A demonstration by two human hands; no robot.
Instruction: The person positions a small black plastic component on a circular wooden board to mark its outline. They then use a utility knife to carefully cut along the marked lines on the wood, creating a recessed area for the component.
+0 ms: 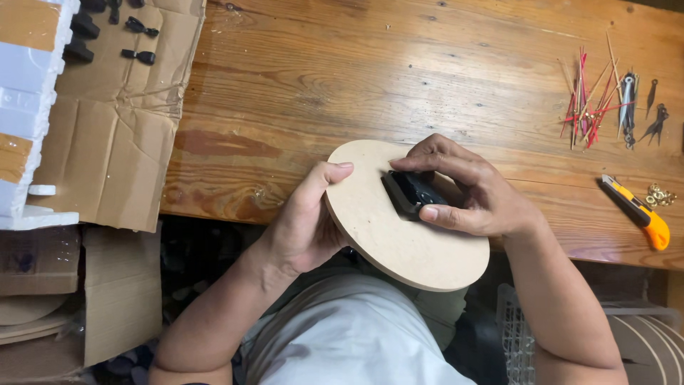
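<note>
A broad varnished wooden table (399, 78) carries flattened cardboard (107, 135), scattered clock hands (595, 103) and a yellow utility knife (636, 212). At its near edge, the left hand (303, 224) grips a round board (399, 221); the right hand (474, 196) pinches a black box (410, 192) against it.

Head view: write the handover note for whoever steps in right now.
Left hand: grips the round wooden disc by its left edge, thumb on top, holding it tilted over the table edge.
Right hand: fingers closed around the black box, pressing it against the disc's middle.
Nearby: clock hands in a loose pile at far right, yellow knife and small brass rings beside them, cardboard at left.
Done: box sits on the disc.
Left: no clock hands on the disc; the pile lies untouched.
</note>
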